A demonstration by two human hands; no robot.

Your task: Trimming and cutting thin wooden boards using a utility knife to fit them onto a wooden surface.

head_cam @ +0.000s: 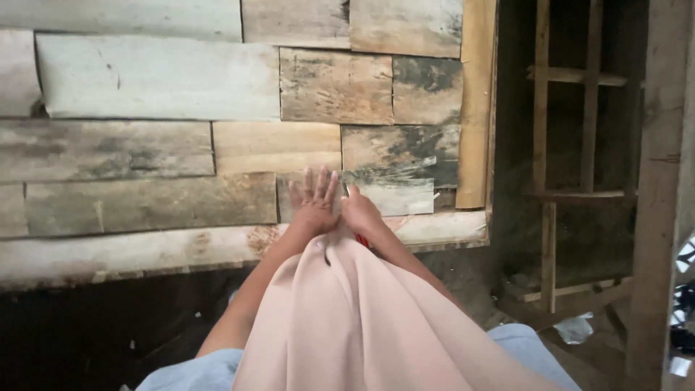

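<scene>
Your work surface is a wall of overlapping wooden sheets (145,80), grey and weathered on its left side and browner toward the pale upright board (476,101) that closes its right edge. No container shows anywhere in view.

Left of that upright board, low on the wall, your left hand (313,199) lies flat against the wood, palm down, fingers straight and spread apart, pointing up. It grips nothing; it only presses on the sheet (394,194), a pale grey-streaked piece that runs from your hands toward the upright board.

Just to the right, touching the left hand at the thumb side, your right hand (360,213) is curled into a fist. Its fingers are wrapped tight round a thin tool (346,190), whose slim metal tip stands out above the knuckles against the sheet; a red part shows below the wrist. What kind of tool it is cannot be told.

Both forearms run up from the bottom of the view, partly covered by a loose pink cloth (347,318).

Right of the upright board stands a dark opening with a wooden frame (543,145) of slats.
</scene>
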